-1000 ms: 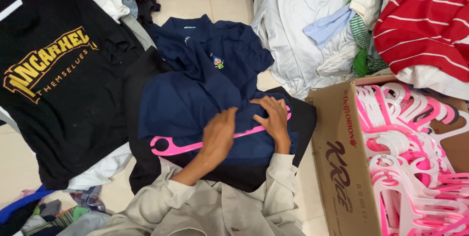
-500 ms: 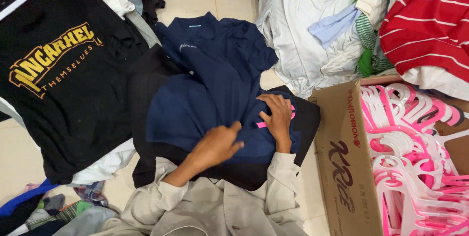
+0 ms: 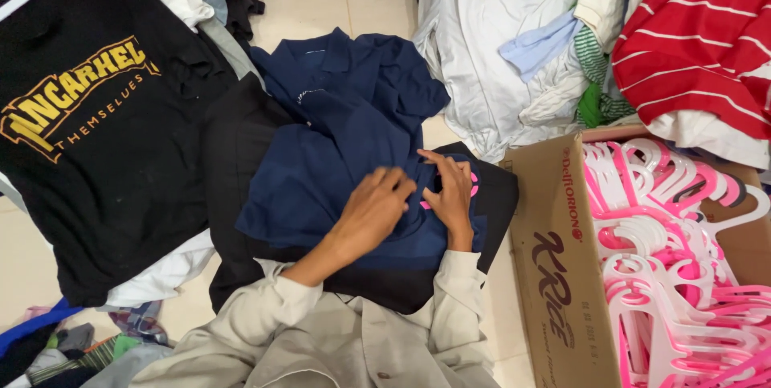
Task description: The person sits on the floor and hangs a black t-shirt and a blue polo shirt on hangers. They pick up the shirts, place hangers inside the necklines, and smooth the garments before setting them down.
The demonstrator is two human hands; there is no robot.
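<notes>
A navy blue polo shirt [image 3: 345, 131] lies spread over a black garment [image 3: 241, 155] on the floor in front of me. My left hand [image 3: 373, 207] presses flat on the shirt's lower part, fingers spread. My right hand [image 3: 450, 191] rests just beside it, fingertips pinching the shirt's cloth over a pink hanger [image 3: 474, 183], of which only a small piece shows under the cloth. The two hands nearly touch. Beige sleeves cover both my forearms.
A black T-shirt with yellow print [image 3: 88, 115] lies to the left. A heap of white, light blue and green clothes [image 3: 514, 51] and a red striped garment [image 3: 699, 42] sit at the back right. A cardboard box [image 3: 554, 275] with several pink and white hangers [image 3: 675, 259] stands at right.
The pink hanger, plainly visible across the shirt a second ago, is now almost wholly covered by cloth. My left hand has slid right toward my right hand.
</notes>
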